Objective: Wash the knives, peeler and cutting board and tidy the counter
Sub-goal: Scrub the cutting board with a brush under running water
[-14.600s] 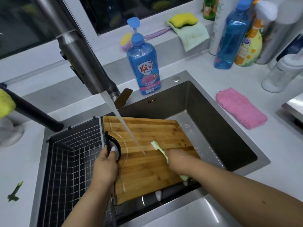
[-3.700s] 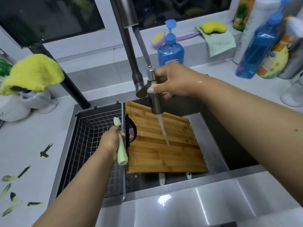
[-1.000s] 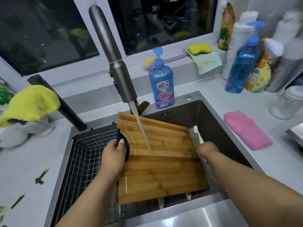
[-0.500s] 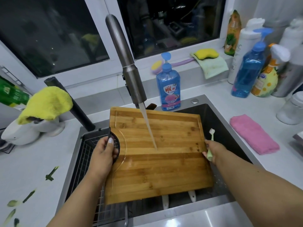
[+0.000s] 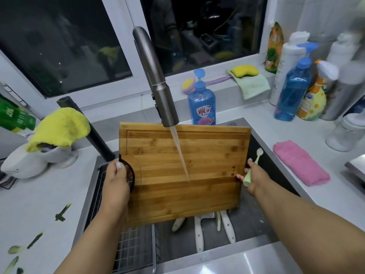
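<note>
The board [image 5: 183,171] is held at the centre of the frame, tilted up over the sink [image 5: 264,230], and is struck near its middle by the stream from the tap [image 5: 158,89]; a darker wet band is seen across its lower half. Its left edge is gripped by the left hand [image 5: 116,180] at the black handle ring [image 5: 129,176], while its right edge is steadied by the fingers of the right hand [image 5: 254,177], in which a pale green brush [image 5: 252,167] is also clasped, bristles up. Below the board, at the lower centre, white handles of the knives [image 5: 199,230] are seen lying on the sink floor; the peeler cannot be told apart from them. A wire basket [image 5: 130,246] is set in the sink's left part. Green peelings [image 5: 61,213] are scattered on the counter [image 5: 39,204] at the lower left, and a pink cloth [image 5: 300,163] lies at the right. A slip is judged the main risk: the board is wet, and the right hand's hold is shared with the brush, so the board could be dropped onto the knives beneath. Water could also be deflected off the tilted face onto the counter.
</note>
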### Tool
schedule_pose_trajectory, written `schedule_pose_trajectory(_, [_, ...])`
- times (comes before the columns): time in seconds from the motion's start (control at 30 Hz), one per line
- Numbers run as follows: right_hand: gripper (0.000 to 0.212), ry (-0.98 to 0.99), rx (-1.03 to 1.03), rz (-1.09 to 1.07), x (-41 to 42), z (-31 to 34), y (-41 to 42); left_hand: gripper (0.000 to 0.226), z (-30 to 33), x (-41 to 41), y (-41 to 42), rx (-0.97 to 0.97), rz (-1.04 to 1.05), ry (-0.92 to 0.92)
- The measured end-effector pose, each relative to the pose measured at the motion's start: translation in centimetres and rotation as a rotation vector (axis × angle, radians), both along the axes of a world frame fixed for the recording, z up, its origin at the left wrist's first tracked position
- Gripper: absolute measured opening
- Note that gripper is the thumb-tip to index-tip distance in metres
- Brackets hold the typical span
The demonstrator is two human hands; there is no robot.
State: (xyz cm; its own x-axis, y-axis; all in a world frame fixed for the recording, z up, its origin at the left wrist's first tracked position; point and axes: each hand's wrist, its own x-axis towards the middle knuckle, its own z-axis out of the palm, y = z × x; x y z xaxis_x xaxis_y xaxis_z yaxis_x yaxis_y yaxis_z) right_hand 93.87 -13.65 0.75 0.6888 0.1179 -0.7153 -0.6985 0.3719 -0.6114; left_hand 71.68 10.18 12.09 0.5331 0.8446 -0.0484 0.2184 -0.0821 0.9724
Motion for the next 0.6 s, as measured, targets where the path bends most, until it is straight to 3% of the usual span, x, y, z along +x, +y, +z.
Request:
schedule_pose_trajectory(0.17, [0.043,-0.018,0.097,-0.009,0.1,0.6,0.3,0.052,1.1,0.0,0.2,-0.06,0.098,-0.123])
schedule_pose_trajectory(0.33, [0.038,-0.016,0.121,0.06,0.0,1.3,0.1,0.049,2.1,0.0,0.0,-0.106,0.162,-0.201])
schedule_pose_trajectory(0.47, [0.048,-0.035,0.098,0.15,0.2,1.1,-0.8,0.052,2.4,0.1,0.5,-0.227,0.192,-0.311])
schedule_pose_trajectory(0.6, [0.053,-0.091,0.025,0.326,0.6,1.0,-1.5,0.04,2.4,0.1,1.2,-0.355,0.145,-0.448])
